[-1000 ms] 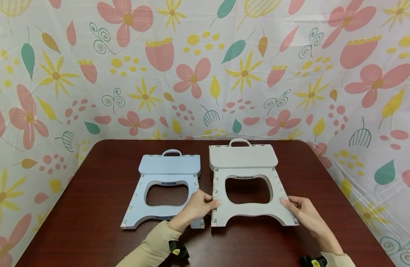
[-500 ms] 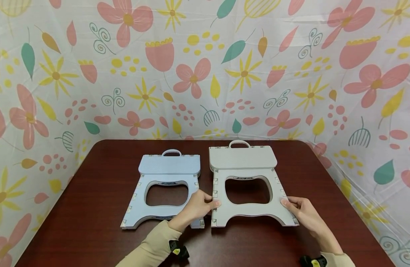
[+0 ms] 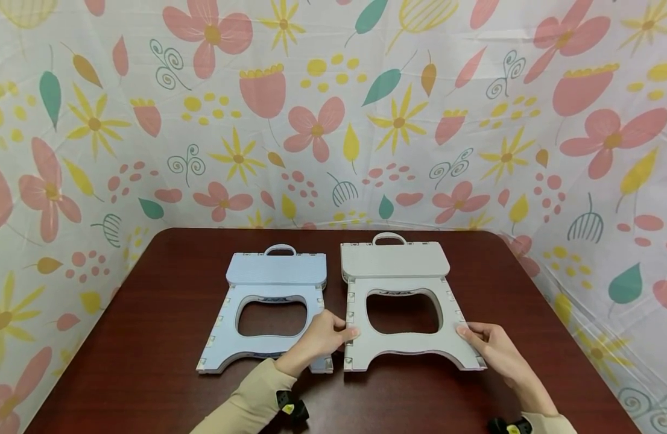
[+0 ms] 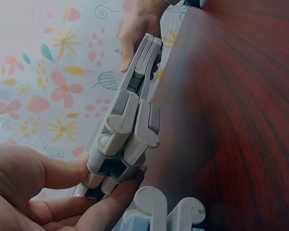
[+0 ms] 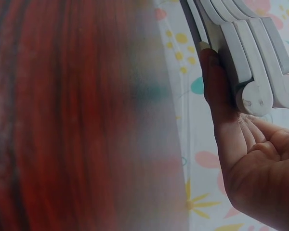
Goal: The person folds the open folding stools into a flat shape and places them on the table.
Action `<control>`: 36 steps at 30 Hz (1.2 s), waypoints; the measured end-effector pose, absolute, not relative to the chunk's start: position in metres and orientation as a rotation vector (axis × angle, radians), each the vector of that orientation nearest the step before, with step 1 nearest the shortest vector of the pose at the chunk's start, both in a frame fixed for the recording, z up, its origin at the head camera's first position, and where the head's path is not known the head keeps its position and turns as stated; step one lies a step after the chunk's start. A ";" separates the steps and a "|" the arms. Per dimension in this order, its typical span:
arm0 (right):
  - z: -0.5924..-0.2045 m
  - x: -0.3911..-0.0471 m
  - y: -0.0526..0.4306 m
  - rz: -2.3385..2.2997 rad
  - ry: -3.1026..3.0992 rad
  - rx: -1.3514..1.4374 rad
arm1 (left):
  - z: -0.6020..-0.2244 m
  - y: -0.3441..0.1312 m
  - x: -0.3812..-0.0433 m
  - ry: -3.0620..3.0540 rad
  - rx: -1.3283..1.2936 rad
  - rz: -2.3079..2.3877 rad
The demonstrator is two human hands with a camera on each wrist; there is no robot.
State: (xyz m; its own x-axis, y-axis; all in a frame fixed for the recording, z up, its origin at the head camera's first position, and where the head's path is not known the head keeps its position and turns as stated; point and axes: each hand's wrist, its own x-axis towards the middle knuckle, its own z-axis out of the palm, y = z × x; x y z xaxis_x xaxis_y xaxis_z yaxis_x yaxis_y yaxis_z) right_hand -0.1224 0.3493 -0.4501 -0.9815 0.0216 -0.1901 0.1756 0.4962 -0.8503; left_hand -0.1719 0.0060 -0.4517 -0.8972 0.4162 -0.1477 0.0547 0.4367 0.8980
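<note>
Folded nearly flat, a white folding step stool [image 3: 404, 343] lies at the right of centre, its carry handle toward the back. My left hand [image 3: 321, 335] grips its left side, thumb on top and fingers underneath. On the opposite side my right hand [image 3: 496, 349] holds the right leg edge, also with the thumb on top. The left wrist view shows the stool's folded layers [image 4: 125, 120] edge-on between thumb and fingers. In the right wrist view the fingers lie along the underside of the leg [image 5: 250, 62]. A light blue folding stool [image 3: 230, 325] lies just left, partly behind my left forearm.
Both stools are over a dark red-brown wooden table [image 3: 149, 337]. Behind it and along both sides hangs a white cloth [image 3: 333, 72] printed with flowers and leaves. The blue stool's right leg sits close to the white stool's left side.
The white stool's handle end has dropped slightly toward the table and toward me. Both hands keep their grip in about the same places; the blue stool stays put.
</note>
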 end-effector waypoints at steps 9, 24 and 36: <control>-0.452 -0.124 0.350 -1.481 2.594 0.180 | -0.449 0.008 -0.173 2.352 0.396 1.434; -0.453 -0.126 0.351 -1.457 2.586 0.172 | -0.452 0.009 -0.176 2.397 0.415 1.397; -0.452 -0.129 0.351 -1.433 2.588 0.178 | -0.453 0.009 -0.179 2.408 0.395 1.372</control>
